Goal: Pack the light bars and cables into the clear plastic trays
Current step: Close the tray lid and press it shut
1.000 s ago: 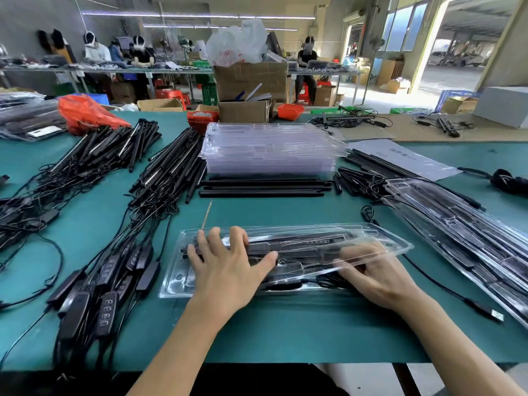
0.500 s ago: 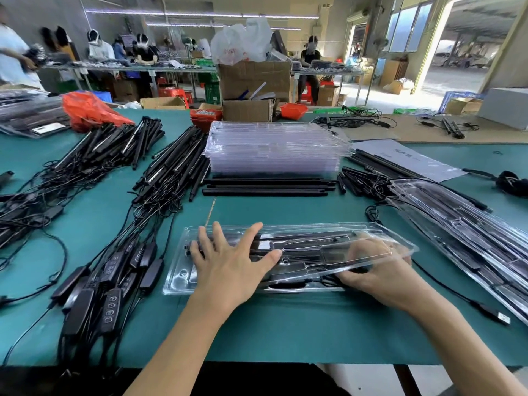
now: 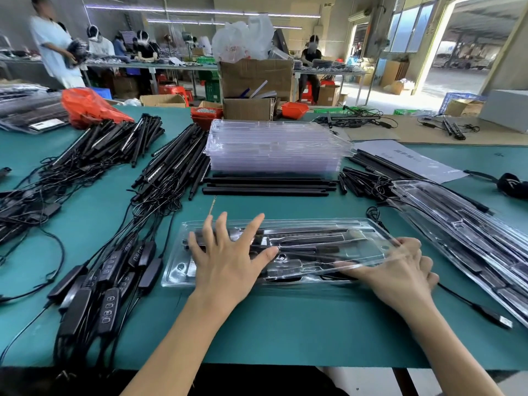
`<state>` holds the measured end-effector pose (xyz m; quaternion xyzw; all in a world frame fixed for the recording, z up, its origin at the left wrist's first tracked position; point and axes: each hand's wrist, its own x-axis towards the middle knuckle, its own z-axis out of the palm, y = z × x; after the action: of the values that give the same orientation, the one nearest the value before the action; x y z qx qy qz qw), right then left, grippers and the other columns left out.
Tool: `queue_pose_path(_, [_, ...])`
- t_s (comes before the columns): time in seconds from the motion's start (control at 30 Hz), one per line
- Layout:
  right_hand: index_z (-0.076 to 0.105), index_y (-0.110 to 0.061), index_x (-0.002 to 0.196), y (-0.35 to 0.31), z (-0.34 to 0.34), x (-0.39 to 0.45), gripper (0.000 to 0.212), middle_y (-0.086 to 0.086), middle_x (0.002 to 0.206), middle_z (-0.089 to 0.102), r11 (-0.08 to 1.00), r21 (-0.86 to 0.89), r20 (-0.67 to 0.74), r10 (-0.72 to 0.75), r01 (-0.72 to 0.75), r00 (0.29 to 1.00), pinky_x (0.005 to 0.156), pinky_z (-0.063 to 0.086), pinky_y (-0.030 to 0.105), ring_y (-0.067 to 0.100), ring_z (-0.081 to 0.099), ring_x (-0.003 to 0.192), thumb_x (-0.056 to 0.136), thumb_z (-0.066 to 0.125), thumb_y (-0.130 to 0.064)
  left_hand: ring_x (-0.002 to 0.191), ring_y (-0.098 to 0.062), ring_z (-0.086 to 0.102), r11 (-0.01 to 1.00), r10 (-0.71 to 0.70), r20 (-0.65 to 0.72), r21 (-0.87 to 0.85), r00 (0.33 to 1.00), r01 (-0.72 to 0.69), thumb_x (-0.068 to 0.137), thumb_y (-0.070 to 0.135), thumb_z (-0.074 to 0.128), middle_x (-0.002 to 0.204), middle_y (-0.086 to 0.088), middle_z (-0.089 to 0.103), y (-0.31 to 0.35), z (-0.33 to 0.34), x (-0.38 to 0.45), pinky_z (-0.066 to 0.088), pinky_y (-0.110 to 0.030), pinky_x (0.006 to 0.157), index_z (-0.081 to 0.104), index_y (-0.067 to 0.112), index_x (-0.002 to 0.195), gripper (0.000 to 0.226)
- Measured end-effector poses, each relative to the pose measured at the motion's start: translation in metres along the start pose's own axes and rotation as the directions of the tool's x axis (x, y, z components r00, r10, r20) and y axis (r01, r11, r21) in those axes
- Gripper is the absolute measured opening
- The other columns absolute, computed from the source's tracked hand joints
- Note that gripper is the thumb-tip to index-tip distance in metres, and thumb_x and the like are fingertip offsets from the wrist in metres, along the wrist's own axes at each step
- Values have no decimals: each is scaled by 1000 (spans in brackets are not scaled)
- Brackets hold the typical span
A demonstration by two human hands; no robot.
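Observation:
A clear plastic tray [image 3: 177,270] lies in front of me on the green table, with black light bars [image 3: 308,238] and a cable inside it. Its clear lid [image 3: 357,232] is down on the left and lifted at the right end. My left hand [image 3: 228,261] rests flat on the lid's left part, fingers spread. My right hand [image 3: 405,275] is at the tray's right end with its fingers slid under the raised lid; what they touch is blurred by the plastic. A black cable with a USB plug [image 3: 491,317] trails out to the right.
A stack of empty clear trays [image 3: 274,147] stands behind, with loose black bars [image 3: 265,187] in front of it. Piles of bars with cables [image 3: 171,167] and controllers [image 3: 108,281] fill the left. Packed trays [image 3: 471,238] lie at the right. Cardboard boxes [image 3: 254,75] stand behind, with people at the benches beyond.
My left hand has spread its fingers wider on the lid. My right hand stays under the lid's raised right end, barely shifted.

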<state>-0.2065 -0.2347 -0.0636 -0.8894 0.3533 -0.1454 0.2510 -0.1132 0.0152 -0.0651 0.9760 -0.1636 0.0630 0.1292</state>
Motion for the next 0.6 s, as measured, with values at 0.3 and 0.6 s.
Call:
queue_pose_path(0.3, [36, -18, 134, 6, 0, 4, 121, -2, 119, 41, 999, 36, -3, -33, 33, 999, 99, 29, 42, 21, 33, 112, 41, 76, -83, 148, -10, -7, 983, 178, 64, -57, 982, -174, 78, 88, -1, 161, 7, 4, 0, -1, -4, -3, -43, 119, 1, 63, 146, 72])
queue_pose_path(0.6, [38, -63, 117, 17, -28, -9, 88, -30, 111, 42, 948, 247, 271, -268, 202, 925, 97, 19, 31, 2, 27, 106, 35, 64, -83, 148, -16, -30, 992, 128, 303, -52, 944, -117, 64, 94, 5, 165, 2, -21, 3, -8, 6, -18, -50, 118, -14, 69, 142, 84])
